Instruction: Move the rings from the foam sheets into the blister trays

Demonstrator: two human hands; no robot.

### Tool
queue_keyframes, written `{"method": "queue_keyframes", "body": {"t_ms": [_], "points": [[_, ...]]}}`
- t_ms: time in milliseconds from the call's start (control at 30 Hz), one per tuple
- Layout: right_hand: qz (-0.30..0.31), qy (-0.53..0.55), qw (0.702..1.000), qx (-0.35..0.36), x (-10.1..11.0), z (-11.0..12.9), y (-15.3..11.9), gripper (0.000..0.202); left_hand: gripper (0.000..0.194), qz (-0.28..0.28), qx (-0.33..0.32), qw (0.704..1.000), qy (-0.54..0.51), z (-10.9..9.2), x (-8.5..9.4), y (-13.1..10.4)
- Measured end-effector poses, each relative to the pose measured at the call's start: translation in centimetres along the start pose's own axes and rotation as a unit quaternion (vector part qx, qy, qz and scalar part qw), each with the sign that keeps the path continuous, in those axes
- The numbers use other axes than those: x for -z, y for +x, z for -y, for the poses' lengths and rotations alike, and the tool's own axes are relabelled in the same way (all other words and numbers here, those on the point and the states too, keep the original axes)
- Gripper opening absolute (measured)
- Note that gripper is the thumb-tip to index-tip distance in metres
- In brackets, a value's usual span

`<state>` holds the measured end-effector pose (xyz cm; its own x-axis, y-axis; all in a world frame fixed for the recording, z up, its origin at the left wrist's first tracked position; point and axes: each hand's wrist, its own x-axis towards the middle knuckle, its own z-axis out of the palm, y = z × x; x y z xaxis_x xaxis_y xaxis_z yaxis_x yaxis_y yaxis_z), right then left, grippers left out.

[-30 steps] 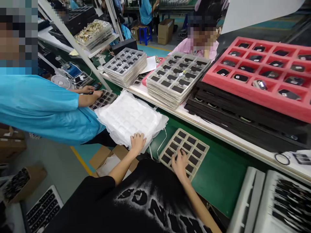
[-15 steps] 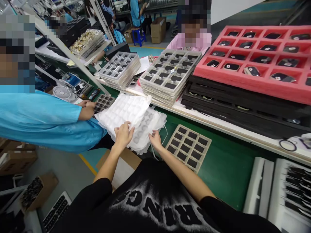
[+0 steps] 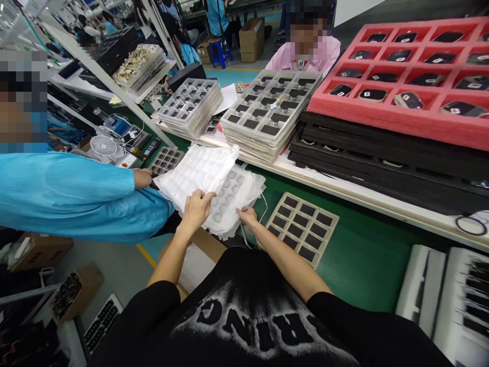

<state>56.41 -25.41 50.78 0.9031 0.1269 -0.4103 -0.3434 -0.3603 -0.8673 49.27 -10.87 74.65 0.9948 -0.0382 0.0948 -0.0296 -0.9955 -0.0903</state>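
A thin white pocketed sheet (image 3: 194,171) lies tilted over a stack of white sheets (image 3: 231,196), where rows of round grey shapes show through. My left hand (image 3: 196,210) is closed on the near edge of the upper sheet, thumb and fingers pinched together. At the right edge of the stack, my right hand (image 3: 247,216) pinches the lower white sheet. Just right of that hand, a beige tray (image 3: 323,244) with dark rectangular pieces in its compartments rests on the green bench top (image 3: 367,255).
Clear tray stacks (image 3: 263,133) and a red foam tray (image 3: 319,104) on black foam (image 3: 344,168) line the raised shelf. A co-worker's blue sleeve (image 3: 76,191) is close on the left. An open carton (image 3: 210,244) stands below the bench edge.
The view has shifted slightly. Both hands keep their hold on the white sheets, and the upper sheet remains tilted. The co-worker's hand at left has shifted beside the sheet.
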Motion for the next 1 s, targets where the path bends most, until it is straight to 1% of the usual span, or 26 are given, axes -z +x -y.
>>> {"method": "queue_keyframes", "body": {"t_ms": [100, 167, 200, 267, 300, 333, 367, 433, 467, 500, 567, 667, 733, 800, 867, 900, 967, 1000], "points": [[0.014, -0.018, 1.000, -0.017, 0.9, -0.3, -0.9, 0.010, 0.038, 0.001, -0.007, 1.000, -0.006, -0.1, 0.0, -0.1], [-0.001, -0.028, 1.000, -0.009, 1.6, -0.5, -1.9, 0.013, 0.038, 0.001, -0.006, 1.000, -0.009, -0.1, -0.1, -0.2], [-0.024, -0.037, 0.999, 0.012, 1.8, -0.5, -2.3, 0.019, 0.038, 0.000, -0.004, 1.000, -0.012, -0.1, -0.1, -0.2], [-0.069, -0.069, 0.992, 0.082, 1.9, 0.0, -3.0, 0.033, 0.038, 0.000, -0.002, 1.000, -0.017, -0.1, -0.1, -0.2], [-0.078, -0.088, 0.987, 0.107, 1.7, 0.5, -3.1, 0.037, 0.038, 0.001, -0.003, 1.000, -0.019, -0.1, -0.1, -0.3], [-0.071, -0.102, 0.986, 0.112, 1.5, 1.1, -3.0, 0.039, 0.038, 0.002, -0.004, 1.000, -0.021, -0.1, -0.1, -0.3], [-0.052, -0.109, 0.988, 0.095, 1.1, 1.7, -2.7, 0.038, 0.038, 0.003, -0.006, 1.000, -0.022, -0.1, -0.1, -0.3], [-0.008, -0.102, 0.994, 0.027, 0.7, 2.9, -2.0, 0.030, 0.038, 0.006, -0.009, 1.000, -0.024, -0.1, -0.2, -0.4], [0.004, -0.094, 0.996, 0.002, 0.7, 3.3, -1.6, 0.026, 0.038, 0.008, -0.011, 1.000, -0.026, -0.1, -0.2, -0.4], [0.008, -0.088, 0.996, -0.009, 0.8, 3.6, -1.3, 0.023, 0.038, 0.010, -0.013, 0.999, -0.029, -0.1, -0.2, -0.4], [0.007, -0.087, 0.996, -0.006, 1.3, 3.7, -1.0, 0.019, 0.038, 0.013, -0.016, 0.999, -0.033, 0.0, -0.1, -0.4], [-0.027, -0.088, 0.995, 0.031, 2.4, 3.9, -1.6, 0.020, 0.039, 0.018, -0.017, 0.999, -0.026, 0.0, -0.1, -0.4], [-0.077, -0.088, 0.991, 0.069, 2.7, 4.6, -2.4, 0.024, 0.039, 0.024, -0.019, 0.999, -0.010, -0.1, -0.2, -0.5], [-0.123, -0.080, 0.984, 0.104, 2.7, 5.9, -3.2, 0.028, 0.035, 0.031, -0.023, 0.999, 0.008, -0.2, -0.5, -0.7], [-0.138, -0.054, 0.980, 0.131, 2.5, 7.7, -3.8, 0.029, 0.037, 0.033, -0.028, 0.999, 0.019, -0.4, -1.1, -1.0], [-0.129, -0.025, 0.981, 0.141, 2.4, 8.7, -4.0, 0.028, 0.040, 0.031, -0.028, 0.999, 0.022, -0.5, -1.4, -1.2], [-0.082, 0.083, 0.985, 0.131, 2.2, 10.6, -4.2, 0.025, 0.045, 0.026, -0.027, 0.999, 0.028, -0.8, -2.0, -1.5], [-0.040, 0.159, 0.981, 0.107, 2.1, 11.5, -4.4, 0.023, 0.046, 0.024, -0.026, 0.999, 0.033, -1.0, -2.2, -1.7]]}}
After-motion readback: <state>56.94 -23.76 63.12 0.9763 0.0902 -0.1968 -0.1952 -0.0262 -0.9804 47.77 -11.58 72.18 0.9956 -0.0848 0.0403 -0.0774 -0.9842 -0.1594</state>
